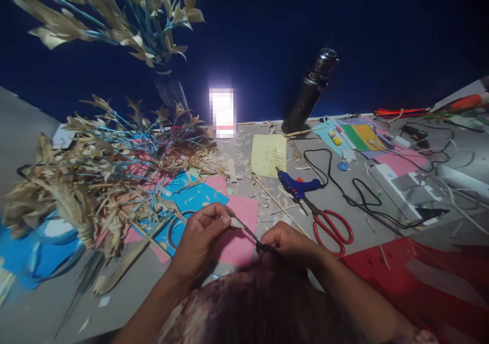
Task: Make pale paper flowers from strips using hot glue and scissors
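My left hand (pixel 204 237) pinches a small pale piece of dried husk (pixel 236 223) between thumb and fingers. My right hand (pixel 288 245) is closed round the dark handle of slim scissors (pixel 250 234). Their narrow blades run up to the left, alongside the husk and close to my left fingertips. How far apart the blades are is hard to make out. Pink paper (pixel 239 245) lies beneath both hands. Beyond my right hand lie large red-handled scissors (pixel 332 230) and a blue glue gun (pixel 300 185).
Dried husk stems (pixel 133 150) and blue sheets (pixel 194 194) crowd the left. A vase of husk leaves (pixel 170 87) and a dark flask (pixel 305 99) stand at the back. Yellow paper (pixel 269 154), a power strip (pixel 405 189), cords and red sheet (pixel 428 278) lie ahead and right.
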Tool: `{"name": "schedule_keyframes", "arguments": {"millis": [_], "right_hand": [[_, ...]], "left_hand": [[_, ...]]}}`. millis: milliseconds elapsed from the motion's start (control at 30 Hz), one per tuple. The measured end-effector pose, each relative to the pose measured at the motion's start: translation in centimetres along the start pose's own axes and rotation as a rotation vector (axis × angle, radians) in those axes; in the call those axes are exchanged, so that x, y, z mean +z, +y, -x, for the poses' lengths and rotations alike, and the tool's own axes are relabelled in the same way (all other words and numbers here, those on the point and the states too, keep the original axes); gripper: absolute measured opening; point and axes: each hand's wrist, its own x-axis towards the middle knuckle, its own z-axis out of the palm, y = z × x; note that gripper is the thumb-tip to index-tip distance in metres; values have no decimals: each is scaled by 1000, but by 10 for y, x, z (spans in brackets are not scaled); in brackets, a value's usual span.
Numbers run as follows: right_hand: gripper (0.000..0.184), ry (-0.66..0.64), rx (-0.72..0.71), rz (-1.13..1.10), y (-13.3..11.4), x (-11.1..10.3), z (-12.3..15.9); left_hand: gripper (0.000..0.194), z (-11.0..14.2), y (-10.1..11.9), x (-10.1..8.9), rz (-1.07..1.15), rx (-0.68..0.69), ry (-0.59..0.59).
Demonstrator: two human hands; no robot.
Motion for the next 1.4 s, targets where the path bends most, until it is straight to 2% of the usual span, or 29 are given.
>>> {"name": "schedule_keyframes", "arguments": {"millis": [100, 200, 333, 400, 533, 633, 667, 733, 833, 933, 1000, 1400], "right_hand": [[39, 51, 12, -100, -2, 5, -2], [23, 237, -114, -230, -12, 15, -10], [37, 453, -303, -390, -27, 28, -26], [35, 482, -340, -417, -32, 31, -32], [32, 452, -361, -409, -34, 28, -35], [32, 539, -377, -320, -34, 23, -35], [32, 524, -378, -287, -34, 24, -34], [33, 415, -365, -218, -33, 27, -33], [30, 291, -274, -136, -27, 37, -32], [24, 286, -148, -109, -19, 46, -34], [23, 277, -119, -108, -16, 49, -35], [24, 295, -98, -133, -9, 50, -39]], "left_hand": [[28, 0, 2, 4, 76, -31, 7], [29, -2, -2, 8, 195, -84, 33], [31, -4, -12, 12, 278, -142, 32], [31, -2, -15, 13, 268, -160, 18], [28, 3, -14, 12, 177, -167, -48], [29, 2, -13, 11, 179, -151, -5], [31, 1, -13, 11, 210, -146, 35], [36, -2, -13, 11, 279, -126, 123], [40, -7, -13, 14, 326, -79, 196], [43, -9, -12, 17, 345, -45, 234], [43, -8, -12, 19, 362, -31, 253], [43, -6, -11, 25, 357, -12, 269]]}}
